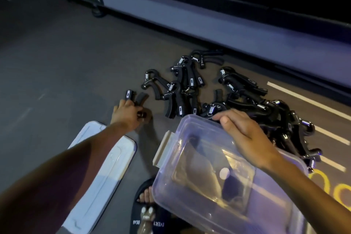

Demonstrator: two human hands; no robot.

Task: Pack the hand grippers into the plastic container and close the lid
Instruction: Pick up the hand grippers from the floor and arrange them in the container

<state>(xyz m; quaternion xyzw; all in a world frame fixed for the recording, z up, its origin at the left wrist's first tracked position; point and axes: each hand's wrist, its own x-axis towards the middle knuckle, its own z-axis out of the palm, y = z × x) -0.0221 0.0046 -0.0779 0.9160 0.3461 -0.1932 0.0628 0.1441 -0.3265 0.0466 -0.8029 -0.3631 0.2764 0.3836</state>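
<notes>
Dark floor [57,66] — left hand [126,113] grips hand gripper [135,99], handles pointing away.

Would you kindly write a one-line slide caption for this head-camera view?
Left hand grips a hand gripper on the floor while right hand holds the empty plastic container by its rim, lid off.

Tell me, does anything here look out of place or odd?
Nothing looks damaged. The hand grippers lie in a loose heap on the floor, not yet packed. The plastic container is held tilted by the right hand, and its lid lies apart beside it.
</notes>
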